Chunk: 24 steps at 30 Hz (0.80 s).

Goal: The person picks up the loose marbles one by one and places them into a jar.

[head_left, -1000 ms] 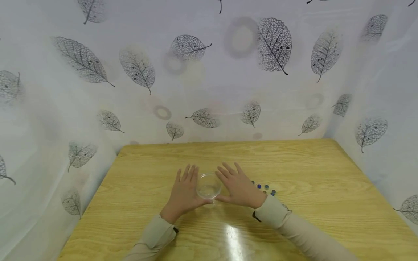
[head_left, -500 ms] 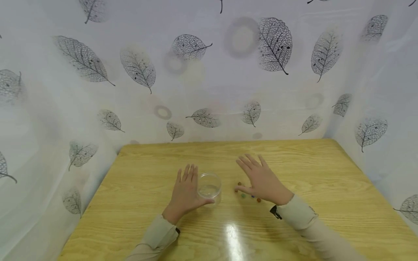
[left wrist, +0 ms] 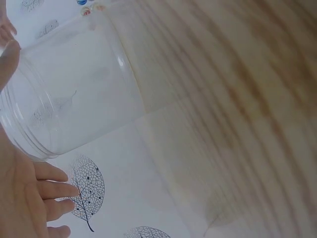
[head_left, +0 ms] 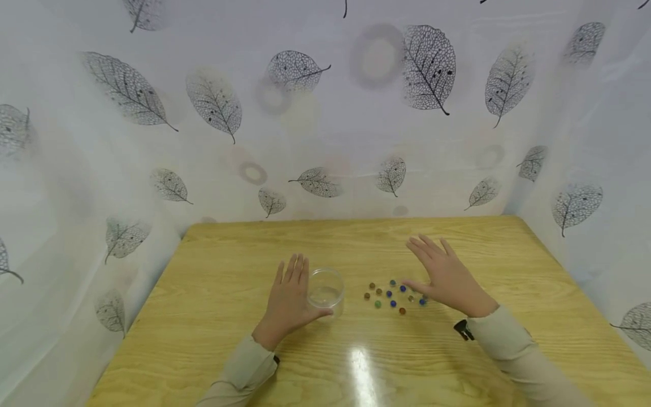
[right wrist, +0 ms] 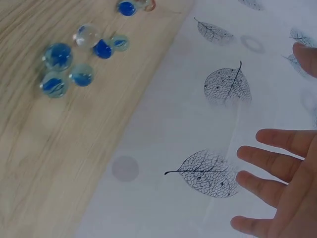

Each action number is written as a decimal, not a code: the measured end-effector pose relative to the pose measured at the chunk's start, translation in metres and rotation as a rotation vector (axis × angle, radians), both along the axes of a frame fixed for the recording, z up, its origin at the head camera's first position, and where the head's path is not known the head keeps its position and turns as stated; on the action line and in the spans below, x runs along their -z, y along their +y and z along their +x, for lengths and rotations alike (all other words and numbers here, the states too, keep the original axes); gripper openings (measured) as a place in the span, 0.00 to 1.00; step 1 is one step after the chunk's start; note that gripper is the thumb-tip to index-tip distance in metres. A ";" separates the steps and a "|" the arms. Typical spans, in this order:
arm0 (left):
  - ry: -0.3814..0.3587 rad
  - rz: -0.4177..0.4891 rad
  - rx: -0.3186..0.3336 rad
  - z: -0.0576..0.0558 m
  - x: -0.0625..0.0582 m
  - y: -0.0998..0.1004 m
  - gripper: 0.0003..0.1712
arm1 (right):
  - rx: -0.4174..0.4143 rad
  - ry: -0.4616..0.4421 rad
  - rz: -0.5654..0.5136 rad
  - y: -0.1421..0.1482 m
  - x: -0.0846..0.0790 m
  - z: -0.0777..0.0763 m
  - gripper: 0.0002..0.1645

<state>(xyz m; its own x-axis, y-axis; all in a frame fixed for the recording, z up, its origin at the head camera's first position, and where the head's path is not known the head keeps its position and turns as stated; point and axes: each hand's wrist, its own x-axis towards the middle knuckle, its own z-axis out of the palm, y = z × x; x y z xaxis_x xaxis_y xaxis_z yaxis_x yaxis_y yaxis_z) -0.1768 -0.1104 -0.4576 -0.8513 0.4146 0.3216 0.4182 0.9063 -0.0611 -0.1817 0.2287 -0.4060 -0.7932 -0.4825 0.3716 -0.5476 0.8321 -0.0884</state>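
A clear, wide-mouthed plastic jar [head_left: 326,291] stands upright on the table. My left hand [head_left: 289,308] is at its left side, fingers straight and thumb spread across the near side. In the left wrist view, the jar [left wrist: 84,84] sits between the thumb [left wrist: 9,62] and the other fingers [left wrist: 57,190]; whether they touch it is hard to tell. Several glass marbles [head_left: 389,294], blue, green, amber and clear, lie to the jar's right. Above the right edge of these marbles my right hand [head_left: 452,282] hovers with fingers extended, holding nothing. The right wrist view shows blue-swirled marbles [right wrist: 58,56] apart from its fingers [right wrist: 267,163].
The wooden table [head_left: 229,367] carries the jar and marbles. A white curtain [head_left: 325,124] printed with leaves surrounds its back and sides. Light glares off the near tabletop.
My right hand has moved away from the jar, rightward past the marbles, uncovering most of them. The left hand and the jar have stayed in place.
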 end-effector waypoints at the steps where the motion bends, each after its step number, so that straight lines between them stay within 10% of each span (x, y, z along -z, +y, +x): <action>1: -0.001 0.002 0.002 0.000 0.000 0.000 0.71 | -0.005 -0.004 0.000 0.003 0.002 0.000 0.47; 24: -0.041 0.016 -0.005 0.001 -0.001 -0.001 0.71 | -0.152 -0.345 0.012 0.049 0.037 -0.012 0.18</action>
<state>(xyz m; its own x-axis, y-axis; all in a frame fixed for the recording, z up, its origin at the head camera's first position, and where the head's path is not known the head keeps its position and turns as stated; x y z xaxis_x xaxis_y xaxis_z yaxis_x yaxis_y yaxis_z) -0.1760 -0.1113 -0.4571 -0.8658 0.4054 0.2932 0.4156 0.9091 -0.0296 -0.1934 0.2779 -0.4432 -0.7897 -0.6071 0.0888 -0.6047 0.7457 -0.2796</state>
